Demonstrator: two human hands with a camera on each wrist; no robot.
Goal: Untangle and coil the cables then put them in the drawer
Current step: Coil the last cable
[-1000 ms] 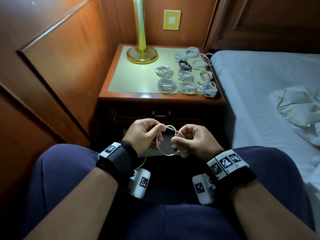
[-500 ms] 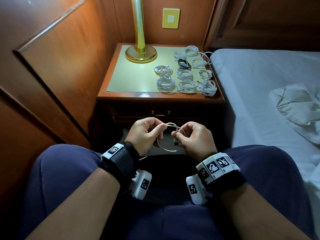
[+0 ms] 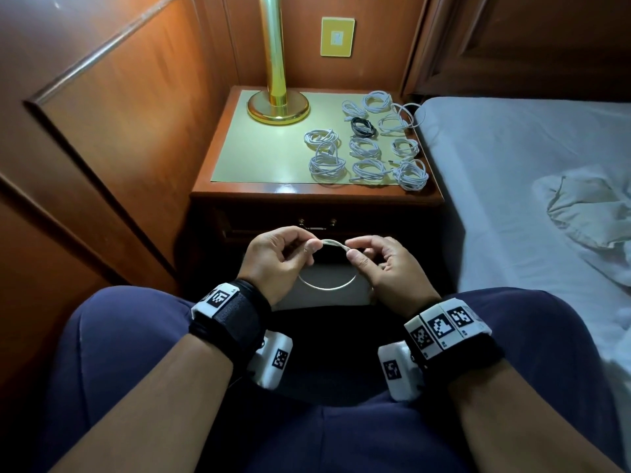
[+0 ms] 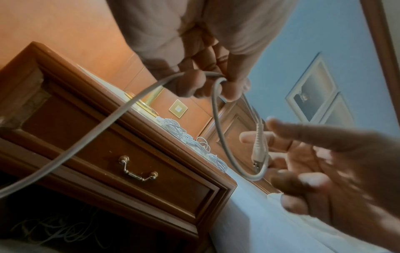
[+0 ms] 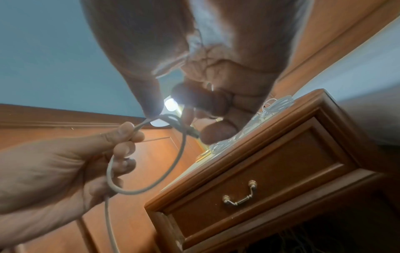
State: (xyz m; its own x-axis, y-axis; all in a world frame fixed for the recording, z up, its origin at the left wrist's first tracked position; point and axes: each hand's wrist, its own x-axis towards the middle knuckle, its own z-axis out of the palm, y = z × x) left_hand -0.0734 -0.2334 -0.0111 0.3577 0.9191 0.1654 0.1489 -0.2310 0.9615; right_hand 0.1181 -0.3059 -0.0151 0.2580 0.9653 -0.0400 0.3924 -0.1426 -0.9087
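Now the left hand [image 3: 278,259] and right hand [image 3: 386,264] pinch the cable [image 3: 333,243] farther apart, loop wider.

White cable [image 3: 322,264], one loose loop

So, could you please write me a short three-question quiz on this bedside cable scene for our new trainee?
1. True or false: the drawer of the nightstand is already open.
2. Multiple choice: the one black coiled cable lies A) on the bed, B) among the white coils on the nightstand, C) in the person's lap.
3. Fill in: the white cable being looped is held by the left hand and the ____ hand.

Key: 1 false, it is closed; 2 B; 3 right, both pinch the loop at its top.
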